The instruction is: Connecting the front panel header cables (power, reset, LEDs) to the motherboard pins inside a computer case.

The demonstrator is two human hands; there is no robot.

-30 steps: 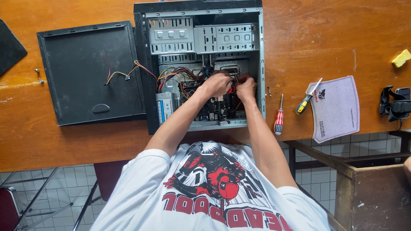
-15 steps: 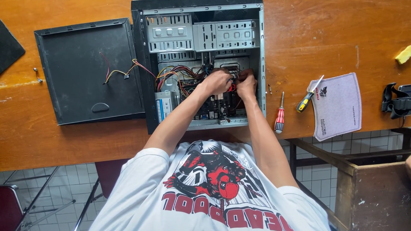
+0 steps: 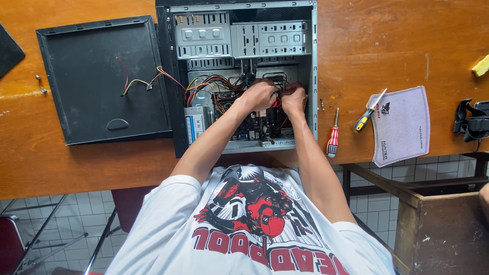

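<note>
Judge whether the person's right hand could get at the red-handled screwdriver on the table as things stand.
Probably yes. The right hand is inside the open computer case, and the red-handled screwdriver lies just outside the case wall on bare wooden table, with nothing on top of it; the hand need only lift over the wall.

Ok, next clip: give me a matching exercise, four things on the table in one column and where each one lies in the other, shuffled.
Things:
1. black side panel
2. red-handled screwdriver
3. yellow-handled screwdriver
4. left hand

Places:
A. tip resting on the grey mouse pad
B. inside the open computer case, among the cables
C. flat on the wooden table, left of the case
D. on the table just right of the case wall

Pairs: 1-C, 2-D, 3-A, 4-B
</note>
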